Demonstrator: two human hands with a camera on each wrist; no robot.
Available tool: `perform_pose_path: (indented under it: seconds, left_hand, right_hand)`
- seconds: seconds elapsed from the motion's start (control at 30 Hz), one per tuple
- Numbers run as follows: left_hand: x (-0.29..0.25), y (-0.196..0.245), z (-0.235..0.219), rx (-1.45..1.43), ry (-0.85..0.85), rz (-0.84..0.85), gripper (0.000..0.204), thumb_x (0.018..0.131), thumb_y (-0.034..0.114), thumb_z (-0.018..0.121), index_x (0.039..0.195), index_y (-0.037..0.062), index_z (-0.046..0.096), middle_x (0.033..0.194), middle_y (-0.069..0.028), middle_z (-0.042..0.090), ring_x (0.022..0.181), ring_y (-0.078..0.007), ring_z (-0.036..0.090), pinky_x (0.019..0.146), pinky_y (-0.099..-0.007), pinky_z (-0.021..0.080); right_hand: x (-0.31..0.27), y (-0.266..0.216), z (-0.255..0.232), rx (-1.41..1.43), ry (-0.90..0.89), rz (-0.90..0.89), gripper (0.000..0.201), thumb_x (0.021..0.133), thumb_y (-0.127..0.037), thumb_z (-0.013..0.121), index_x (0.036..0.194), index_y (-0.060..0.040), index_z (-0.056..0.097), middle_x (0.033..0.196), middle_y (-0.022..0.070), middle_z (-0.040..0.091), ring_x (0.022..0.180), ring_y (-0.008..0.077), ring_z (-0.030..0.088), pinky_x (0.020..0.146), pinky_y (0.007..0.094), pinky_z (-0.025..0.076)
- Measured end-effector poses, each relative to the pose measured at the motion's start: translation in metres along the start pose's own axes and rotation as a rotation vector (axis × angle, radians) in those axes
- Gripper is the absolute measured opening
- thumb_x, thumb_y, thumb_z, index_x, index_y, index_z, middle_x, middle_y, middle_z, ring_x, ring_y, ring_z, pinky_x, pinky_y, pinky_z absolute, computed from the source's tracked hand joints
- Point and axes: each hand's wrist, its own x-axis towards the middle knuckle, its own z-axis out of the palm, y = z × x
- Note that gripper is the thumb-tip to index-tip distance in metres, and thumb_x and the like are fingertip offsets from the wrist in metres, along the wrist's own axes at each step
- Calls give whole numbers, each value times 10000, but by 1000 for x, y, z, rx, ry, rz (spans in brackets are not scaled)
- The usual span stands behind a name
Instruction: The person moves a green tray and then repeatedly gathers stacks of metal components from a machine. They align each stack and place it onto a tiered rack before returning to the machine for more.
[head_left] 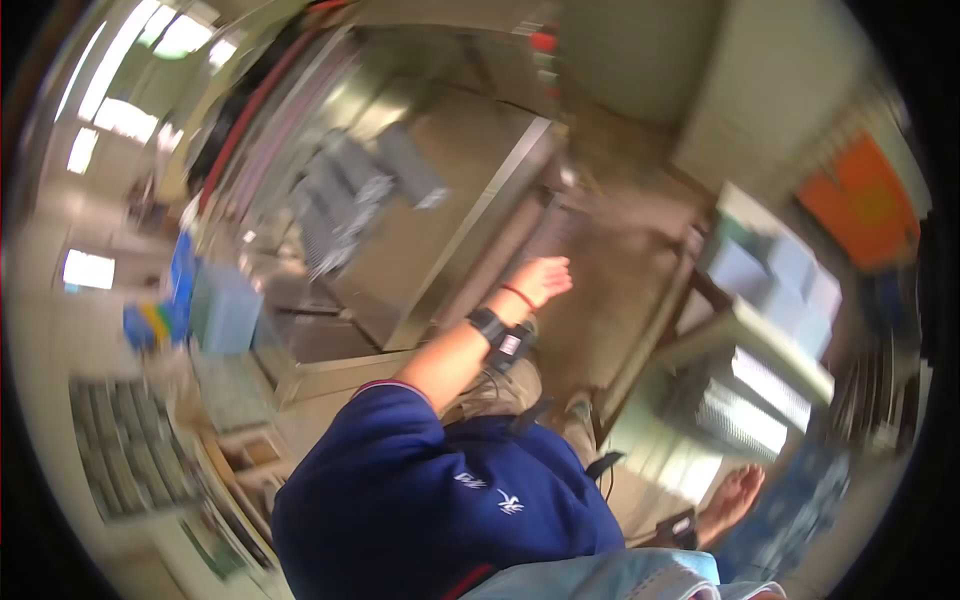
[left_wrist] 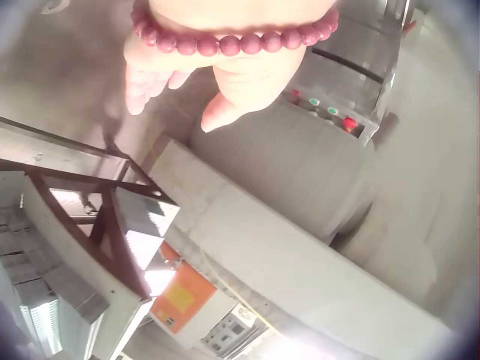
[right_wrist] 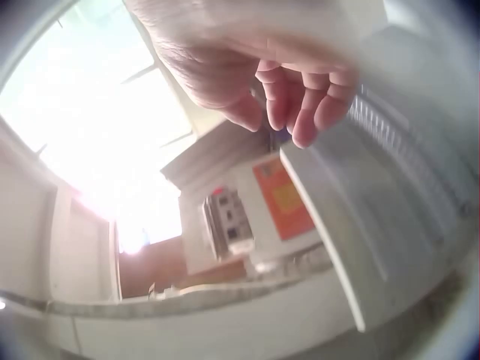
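My left hand (head_left: 540, 282), with a red beaded bracelet (left_wrist: 229, 45) at its wrist, hangs in front of my body beside a metal-topped table (head_left: 470, 150). Its fingers are loosely bent and hold nothing. Several grey ridged blocks (head_left: 335, 195) lie in a row on that metal top. My right hand (head_left: 735, 493) is held out low at my side, near a pale rack (head_left: 775, 350) loaded with stacked light-grey blocks (head_left: 765, 275). In the right wrist view its fingers (right_wrist: 304, 124) curve loosely around nothing, overlapping the edge of a pale board (right_wrist: 330, 240).
A floor strip (head_left: 610, 270) runs between the metal table and the rack. An orange panel (head_left: 860, 205) stands behind the rack. Red and green buttons (left_wrist: 330, 111) sit on a machine's edge. At left are a light-blue box (head_left: 225, 310) and stacked grey pieces (head_left: 125, 445).
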Motion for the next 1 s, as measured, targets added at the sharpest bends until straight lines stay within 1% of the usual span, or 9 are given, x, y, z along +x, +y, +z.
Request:
perform_pose_path:
  seconds: [0.1,0.17,0.23,0.37,0.57,0.67,0.73,0.9,1.0]
  left_hand:
    - [-14,47,-8,-36,106,191,313,782,108,652,1030,-23,513,989,-157,559,909,-271,572,825,-409,507]
    - [7,83,-56,-88,208,345,281,777,116,657,999,23,513,932,-81,566,866,-208,570,780,-385,518]
    - [12,116,-100,-155,363,418,265,768,113,665,976,48,513,915,-56,552,815,-180,554,759,-364,513]
    - [-1,179,-178,-320,743,496,322,765,87,659,1030,49,480,915,-63,517,831,-187,522,781,-363,503]
    - [-33,217,-255,-640,1014,562,412,763,73,648,1119,-4,455,909,-78,503,781,-169,520,740,-351,519]
    - [-42,211,-274,-766,972,545,274,769,82,644,1000,15,512,837,-59,517,692,-161,524,677,-323,528]
    - [-50,215,-267,-824,979,492,136,782,90,631,857,42,528,791,-57,518,639,-154,519,628,-299,525]
    - [-52,194,-272,-889,815,480,108,804,78,597,872,22,534,768,-63,537,689,-173,550,653,-319,526]
    - [-50,187,-268,-867,715,435,167,818,64,579,950,-21,520,894,-134,553,811,-249,578,750,-350,532]
  right_hand:
    - [22,41,128,-215,-124,102,261,914,-215,510,1085,-21,546,984,48,581,814,118,511,690,227,420]
    - [40,110,217,-242,-515,376,239,910,-201,507,1065,-21,522,958,37,537,791,113,466,683,238,385]
    - [11,179,311,-391,-461,424,192,884,-159,537,992,-1,548,905,44,531,744,122,471,647,238,394]
    - [-21,317,409,-567,-652,751,159,893,-122,528,983,2,568,853,66,581,734,130,538,646,247,444]
    - [-86,453,493,-783,-1026,976,171,874,-151,571,983,-21,595,861,37,612,762,127,574,683,253,465]
    - [-114,500,528,-880,-1115,1040,228,868,-186,582,1012,-9,590,874,40,612,786,122,576,682,247,469]
    - [-116,531,552,-945,-1184,948,255,866,-197,582,1028,0,585,880,43,612,797,124,576,683,250,472]
    - [-97,606,613,-1070,-1346,781,327,856,-224,580,1063,28,570,886,50,607,806,137,578,699,266,480]
    - [-89,648,660,-1145,-1485,732,339,847,-237,582,1056,29,582,894,47,609,812,144,579,709,269,483]
